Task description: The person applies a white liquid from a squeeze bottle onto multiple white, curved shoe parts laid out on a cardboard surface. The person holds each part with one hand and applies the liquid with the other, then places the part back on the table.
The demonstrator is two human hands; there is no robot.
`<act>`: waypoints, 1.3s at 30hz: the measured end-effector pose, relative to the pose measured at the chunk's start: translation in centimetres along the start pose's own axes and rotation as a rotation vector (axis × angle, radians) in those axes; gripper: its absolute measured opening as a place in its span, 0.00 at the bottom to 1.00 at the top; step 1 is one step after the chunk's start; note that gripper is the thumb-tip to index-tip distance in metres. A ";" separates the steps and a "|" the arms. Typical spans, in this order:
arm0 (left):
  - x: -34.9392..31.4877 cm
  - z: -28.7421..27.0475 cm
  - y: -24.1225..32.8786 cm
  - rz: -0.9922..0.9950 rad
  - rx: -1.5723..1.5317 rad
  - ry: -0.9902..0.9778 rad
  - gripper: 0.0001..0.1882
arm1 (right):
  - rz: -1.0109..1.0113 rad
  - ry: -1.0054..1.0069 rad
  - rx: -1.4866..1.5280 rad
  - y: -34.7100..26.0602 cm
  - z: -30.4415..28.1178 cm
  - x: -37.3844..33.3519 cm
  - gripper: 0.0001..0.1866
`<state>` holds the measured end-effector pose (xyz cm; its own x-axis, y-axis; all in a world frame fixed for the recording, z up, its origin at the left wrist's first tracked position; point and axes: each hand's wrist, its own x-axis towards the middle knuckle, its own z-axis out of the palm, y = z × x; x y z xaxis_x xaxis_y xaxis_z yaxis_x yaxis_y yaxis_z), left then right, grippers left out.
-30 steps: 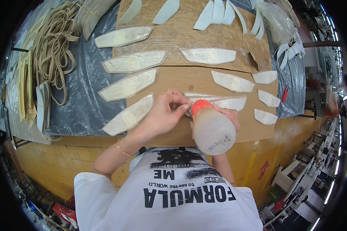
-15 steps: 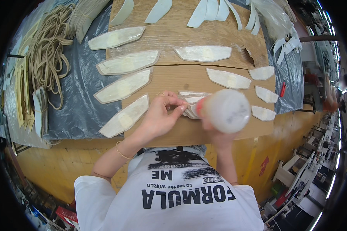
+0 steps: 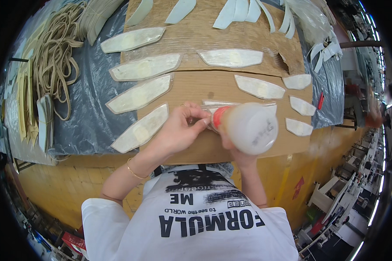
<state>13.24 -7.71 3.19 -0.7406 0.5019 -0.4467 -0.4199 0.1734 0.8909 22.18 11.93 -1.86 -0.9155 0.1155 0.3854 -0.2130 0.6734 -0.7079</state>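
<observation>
My right hand (image 3: 244, 157) grips a translucent white squeeze bottle (image 3: 256, 130) with a red cap (image 3: 219, 116). The bottle is tipped, its base up toward me and its cap end down at the left. My left hand (image 3: 183, 128) pinches the left end of a white, beige-edged panel (image 3: 207, 108) between thumb and fingertips. It seems to lie on others like it, but the bottle covers most of them. The nozzle tip is hidden beside my left fingertips, so I cannot tell whether it touches the panel.
Several similar long panels (image 3: 140, 130) lie on the brown cardboard (image 3: 196, 93), with smaller ones (image 3: 299, 127) at the right. White strips (image 3: 241, 11) rest along the far side. Beige cord (image 3: 59, 56) hangs in loops at the left. A red pen-like object (image 3: 321, 100) lies at the right.
The bottle has moved a little left and nearer to me, bringing its red cap up to my left fingertips. My left hand keeps its pinch in nearly the same place.
</observation>
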 end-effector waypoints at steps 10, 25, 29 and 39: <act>-0.7 -0.2 1.1 0.001 -0.069 0.021 0.09 | 0.048 0.175 -0.031 -1.4 0.0 1.0 0.41; -1.3 2.1 -2.3 0.223 0.051 0.226 0.05 | 0.074 0.186 0.027 -3.5 -3.4 5.0 0.35; -1.2 2.3 -2.1 0.184 -0.040 0.198 0.04 | 0.307 0.310 0.245 -1.1 -5.5 6.6 0.28; -1.9 1.5 -1.4 0.124 -0.154 0.118 0.05 | 0.301 0.508 0.013 0.4 -7.1 7.0 0.26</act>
<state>16.00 -7.67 2.95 -0.8441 0.4071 -0.3491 -0.3899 -0.0190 0.9207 18.09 18.17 4.78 -0.6586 0.6379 0.3991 0.0243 0.5482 -0.8360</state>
